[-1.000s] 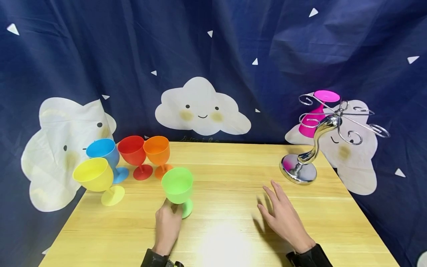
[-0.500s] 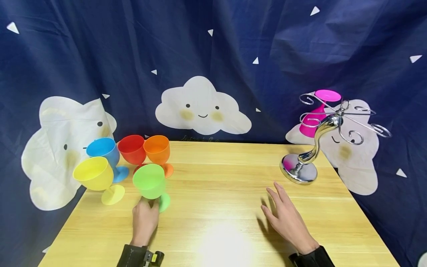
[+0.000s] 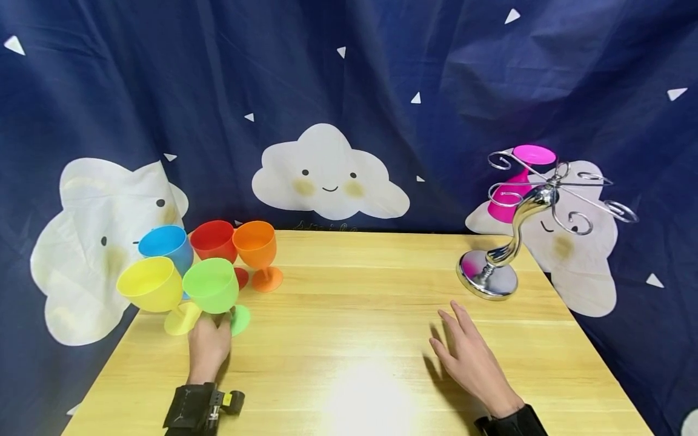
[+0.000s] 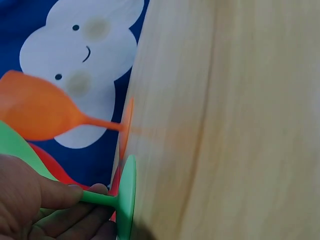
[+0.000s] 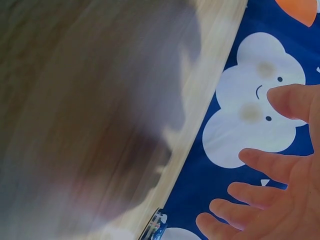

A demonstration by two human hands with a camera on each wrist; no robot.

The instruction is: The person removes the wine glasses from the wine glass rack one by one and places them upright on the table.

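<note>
My left hand pinches the stem of a green goblet between thumb and fingers; the left wrist view shows the grip just above the goblet's foot. The green goblet stands upright beside a yellow goblet, in front of a blue goblet and a red goblet. To its right at the back is an orange goblet. Over the right part of the table my right hand hovers with fingers spread, holding nothing.
A chrome stand with curled wire arms rises at the table's back right. An upside-down pink goblet hangs from it. The wooden table ends at a blue curtain printed with clouds.
The left hand has carried the green goblet leftward across the table, from the middle-left to beside the yellow one. The right hand has barely shifted.
</note>
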